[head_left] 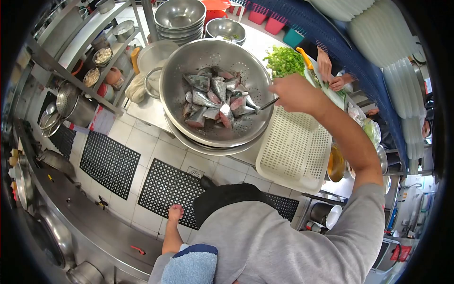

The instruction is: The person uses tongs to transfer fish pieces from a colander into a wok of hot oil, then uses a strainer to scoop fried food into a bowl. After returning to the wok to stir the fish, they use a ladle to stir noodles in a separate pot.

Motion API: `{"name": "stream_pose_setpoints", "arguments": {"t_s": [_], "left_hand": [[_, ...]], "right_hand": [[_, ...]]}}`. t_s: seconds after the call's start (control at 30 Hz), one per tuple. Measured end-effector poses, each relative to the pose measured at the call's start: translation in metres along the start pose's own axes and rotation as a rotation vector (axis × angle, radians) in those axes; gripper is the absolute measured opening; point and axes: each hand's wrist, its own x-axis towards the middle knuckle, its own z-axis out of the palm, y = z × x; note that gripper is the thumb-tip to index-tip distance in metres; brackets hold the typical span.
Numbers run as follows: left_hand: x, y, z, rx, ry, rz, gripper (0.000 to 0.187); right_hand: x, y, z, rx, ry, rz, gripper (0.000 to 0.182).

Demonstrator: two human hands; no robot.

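Observation:
A large steel colander (257, 75) holds several chunks of raw silver-skinned fish (200, 99), some with pink cut faces showing. It rests over a wide steel bowl (182, 137) at the table's front. My right hand (299, 92) is closed at the colander's right rim around a thin metal utensil (270, 103). The utensil's far end reaches in beside the fish; its exact kind does not show. Low at my left side hangs my left hand (176, 212), fingers curled, with nothing visible in it, above the floor mat.
A white perforated plastic basket (295, 146) stands right of the colander. Chopped greens (283, 61) lie behind it, near another person's hands (325, 66). Stacked steel bowls (179, 16) stand at the back. Shelving (82, 40) is at left, and black rubber mats (111, 163) cover parts of the tiled floor.

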Motion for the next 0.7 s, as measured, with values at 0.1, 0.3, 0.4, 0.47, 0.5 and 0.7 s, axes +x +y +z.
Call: {"name": "stream_pose_setpoints", "arguments": {"t_s": [0.1,0.3,0.4,0.47,0.5,0.7], "left_hand": [[0.005,0.001,0.002,0.032,-0.029,-0.024,0.019],[0.01,0.021,-0.003,0.04,-0.036,0.075,0.012],[0.008,0.031,-0.005,0.01,-0.014,0.074,0.012],[0.007,0.031,-0.004,0.032,-0.016,0.069,0.012],[0.006,0.03,-0.004,0.043,-0.016,0.067,0.012],[-0.002,0.016,-0.005,0.029,0.001,0.03,0.014]], "right_hand": [[0.005,-0.003,0.017,-0.077,0.155,-0.144,0.023],[0.001,0.005,-0.023,-0.036,0.081,-0.015,0.02],[0.002,0.017,-0.029,0.034,0.149,0.048,0.021],[0.006,0.017,-0.034,0.05,0.207,0.092,0.023],[0.008,0.017,-0.036,0.062,0.233,0.09,0.023],[0.009,0.022,-0.027,0.065,0.25,0.132,0.021]]}}
